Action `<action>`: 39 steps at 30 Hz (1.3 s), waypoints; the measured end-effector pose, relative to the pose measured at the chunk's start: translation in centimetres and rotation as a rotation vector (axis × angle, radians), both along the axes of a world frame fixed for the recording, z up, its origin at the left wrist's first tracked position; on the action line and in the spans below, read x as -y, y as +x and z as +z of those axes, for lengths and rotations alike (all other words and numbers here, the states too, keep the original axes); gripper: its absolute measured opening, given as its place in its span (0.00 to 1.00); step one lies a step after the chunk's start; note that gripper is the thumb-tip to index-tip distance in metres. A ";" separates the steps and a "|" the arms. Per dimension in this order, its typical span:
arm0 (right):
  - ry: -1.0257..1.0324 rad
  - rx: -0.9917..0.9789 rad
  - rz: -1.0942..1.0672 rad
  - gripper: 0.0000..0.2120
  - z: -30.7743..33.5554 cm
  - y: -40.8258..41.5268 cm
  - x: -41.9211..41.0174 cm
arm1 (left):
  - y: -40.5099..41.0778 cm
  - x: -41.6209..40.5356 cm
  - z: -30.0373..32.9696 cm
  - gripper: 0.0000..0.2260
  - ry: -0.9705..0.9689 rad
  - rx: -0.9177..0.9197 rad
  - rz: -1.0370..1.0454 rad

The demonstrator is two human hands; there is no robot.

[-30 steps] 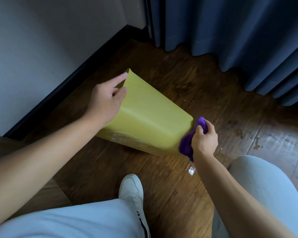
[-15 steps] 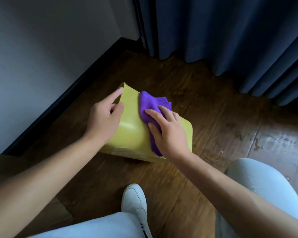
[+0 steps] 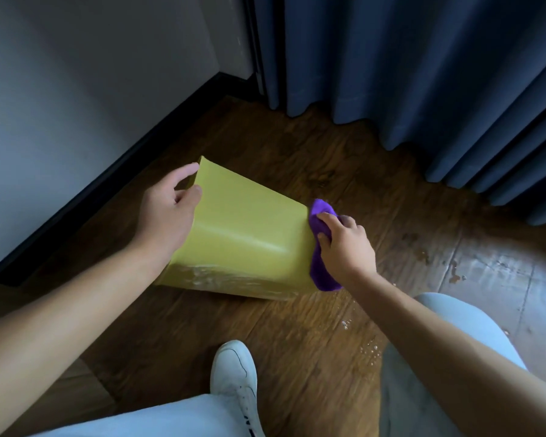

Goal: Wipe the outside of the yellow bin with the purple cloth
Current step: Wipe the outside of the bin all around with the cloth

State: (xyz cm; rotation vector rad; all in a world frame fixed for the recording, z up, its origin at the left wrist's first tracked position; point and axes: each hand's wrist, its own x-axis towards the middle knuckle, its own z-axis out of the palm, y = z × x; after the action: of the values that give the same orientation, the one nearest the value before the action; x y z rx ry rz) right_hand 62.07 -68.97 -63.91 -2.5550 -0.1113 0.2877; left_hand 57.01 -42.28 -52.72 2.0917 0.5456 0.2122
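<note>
The yellow bin [image 3: 243, 234] is seen lying on its side on the wooden floor [image 3: 297, 351], in the middle of the frame, its broad upper face turned toward the camera. Its far left edge is gripped by the left hand [image 3: 167, 212], with the fingers curled over the rim, so that the bin is steadied. The purple cloth [image 3: 320, 247] is bunched in the grasp of the right hand [image 3: 344, 244] and is pressed against the right-hand end of the bin, where the broad face meets the end wall.

The wiping step is judged to be under way, with the stroke at the right edge of the bin. A filmy, streaked band can be seen along the lower edge of the near face, so that part seems not yet done. For the next move the cloth would probably have to be drawn along that lower band, or the bin turned by the left hand so that hidden sides are brought up.

A white shoe [image 3: 234, 380] is planted just below the bin, and knees in pale trousers [image 3: 454, 357] fill the lower corners. A blue curtain [image 3: 423, 74] hangs at the upper right, and a wall with a dark skirting board [image 3: 101, 190] runs close along the left; turning room there is judged to be tight. Pale droplets or specks are scattered on the floor at the lower right.
</note>
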 end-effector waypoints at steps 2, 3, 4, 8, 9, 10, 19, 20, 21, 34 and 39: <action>0.011 -0.022 -0.019 0.19 0.6 1.5 1.6 | 0.3 0.4 0.0 0.18 -0.012 0.000 0.005; 0.029 -0.017 -0.043 0.20 1.0 2.1 2.3 | 0.4 0.7 0.0 0.18 -0.017 0.003 0.005; 0.052 -0.003 -0.067 0.20 1.4 2.6 2.9 | 0.5 1.1 0.0 0.19 -0.021 0.005 0.001; 0.206 0.093 -0.117 0.20 2.9 3.4 4.0 | 0.9 2.8 0.6 0.23 -0.023 -0.018 -0.076; 0.250 0.113 -0.133 0.20 3.0 3.4 4.0 | 1.0 3.4 1.1 0.24 -0.021 -0.032 -0.106; 0.295 0.126 -0.158 0.20 3.1 3.2 4.0 | 1.2 3.8 1.4 0.26 -0.030 -0.047 -0.137; 0.519 0.040 -0.399 0.19 2.8 3.6 4.8 | -0.1 7.8 0.3 0.35 0.057 0.063 -0.452; 0.524 0.030 -0.402 0.19 2.7 3.8 4.8 | -0.5 7.6 -0.3 0.34 0.073 0.120 -0.487; 0.527 0.019 -0.400 0.19 2.7 3.8 4.6 | -0.9 7.4 -0.9 0.33 0.087 0.179 -0.528; 0.522 -0.118 -0.398 0.20 1.4 4.4 3.4 | -0.6 5.4 -0.1 0.30 0.201 -0.105 -0.893; 0.553 -0.142 -0.451 0.19 1.0 4.8 3.7 | -0.9 5.5 -0.5 0.26 -0.016 -0.017 -0.752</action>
State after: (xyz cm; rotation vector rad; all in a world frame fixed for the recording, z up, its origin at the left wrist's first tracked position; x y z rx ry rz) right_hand 66.87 -72.71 -62.87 -1.9358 0.3837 0.2215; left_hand 56.11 -47.79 -53.17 2.1346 -0.2491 -0.2443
